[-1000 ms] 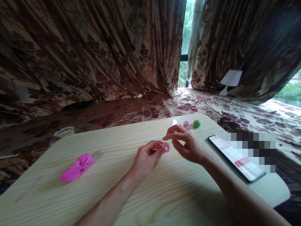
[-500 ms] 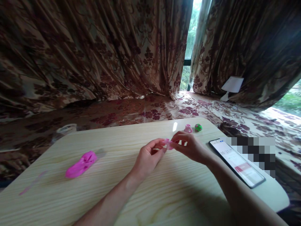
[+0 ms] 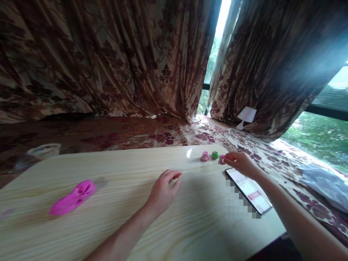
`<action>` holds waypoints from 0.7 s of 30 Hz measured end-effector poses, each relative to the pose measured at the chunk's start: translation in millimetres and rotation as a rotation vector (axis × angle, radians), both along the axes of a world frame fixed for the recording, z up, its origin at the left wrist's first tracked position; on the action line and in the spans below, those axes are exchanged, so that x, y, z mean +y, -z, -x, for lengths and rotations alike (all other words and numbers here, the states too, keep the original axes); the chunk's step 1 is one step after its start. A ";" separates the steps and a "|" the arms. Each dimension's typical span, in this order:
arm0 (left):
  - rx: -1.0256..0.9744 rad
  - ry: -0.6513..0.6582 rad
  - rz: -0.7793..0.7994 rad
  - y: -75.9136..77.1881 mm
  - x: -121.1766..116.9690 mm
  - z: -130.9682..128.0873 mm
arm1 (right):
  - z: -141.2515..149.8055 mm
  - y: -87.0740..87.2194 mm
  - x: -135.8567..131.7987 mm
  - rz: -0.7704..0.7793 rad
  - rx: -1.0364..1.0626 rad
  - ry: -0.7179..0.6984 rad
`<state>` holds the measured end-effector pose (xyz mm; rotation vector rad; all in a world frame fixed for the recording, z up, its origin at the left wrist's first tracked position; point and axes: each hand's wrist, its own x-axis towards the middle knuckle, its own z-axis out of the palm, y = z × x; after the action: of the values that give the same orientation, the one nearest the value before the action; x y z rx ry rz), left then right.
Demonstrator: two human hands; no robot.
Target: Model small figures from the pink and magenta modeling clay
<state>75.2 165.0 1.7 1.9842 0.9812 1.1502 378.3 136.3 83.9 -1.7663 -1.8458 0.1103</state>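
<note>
My right hand [image 3: 240, 163] is at the table's far right corner, its fingertips pinching a small pale pink piece [image 3: 222, 159] whose exact kind I cannot make out. Just left of it sits a small green ball-like piece with pink spots [image 3: 215, 155]. Beside that stands a small pink cup-shaped piece [image 3: 204, 156]. Over the middle of the table, my left hand [image 3: 164, 190] has nothing in it, its thumb and curved fingers apart. Well to its left lies a long magenta lump, like modelling clay [image 3: 73, 197].
A phone with its screen lit [image 3: 248, 190] lies on the pale wooden table [image 3: 114, 232] by the right edge. A thin pink strip [image 3: 7, 213] is at the far left. Beyond the table are a clear container [image 3: 45, 150], a white lamp [image 3: 247, 114] and patterned curtains [image 3: 130, 65].
My right hand has moved away from my left, carrying the small pink piece to the right beside the green one. My left hand has let go of it. The view has turned right.
</note>
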 end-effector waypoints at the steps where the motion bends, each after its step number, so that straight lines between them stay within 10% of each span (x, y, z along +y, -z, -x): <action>1: 0.014 0.001 -0.012 0.7 0.4 -0.3 | -10.1 6.6 3.6 0.001 0.009 0.024; 9: 0.055 0.003 -0.026 1.9 2.1 -1.8 | -24.1 48.0 29.9 0.021 0.023 0.062; 21: 0.082 0.025 -0.050 1.6 3.4 -3.8 | -21.2 58.7 40.3 -0.010 -0.004 0.111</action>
<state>79.0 168.4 0.0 2.0919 0.9747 1.0966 399.5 176.6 25.2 -1.8593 -1.7435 0.0541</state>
